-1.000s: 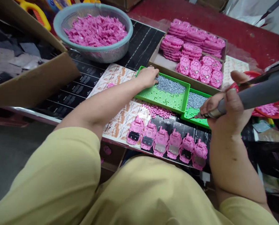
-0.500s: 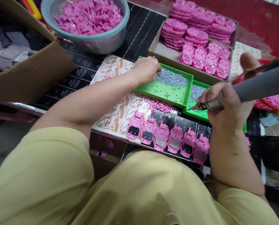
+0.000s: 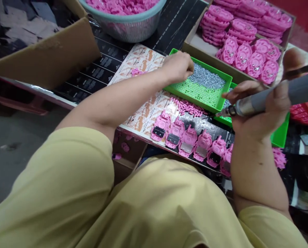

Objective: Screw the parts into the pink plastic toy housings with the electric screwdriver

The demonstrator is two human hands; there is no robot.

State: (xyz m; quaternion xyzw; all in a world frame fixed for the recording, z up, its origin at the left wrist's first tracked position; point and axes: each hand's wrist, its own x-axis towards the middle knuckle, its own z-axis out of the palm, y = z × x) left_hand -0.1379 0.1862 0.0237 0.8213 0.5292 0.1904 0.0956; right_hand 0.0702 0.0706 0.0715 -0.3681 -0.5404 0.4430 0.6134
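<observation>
My left hand rests with curled fingers on the near-left corner of a green tray that holds a heap of small metal screws. My right hand grips a grey electric screwdriver, its tip pointing left just above the tray's near-right corner. A row of pink toy shells lies open side up along the table's near edge, below both hands. A strip of small pink pegs lies between the tray and the row.
A second green tray sits under my right hand. A cardboard box of stacked pink toy parts stands behind the trays. A basket of pink pieces and an open carton stand at the far left.
My left hand stays at the screw tray's corner. My right hand has lifted the screwdriver slightly, with its tip swung up off the right tray. The view has shifted down and right.
</observation>
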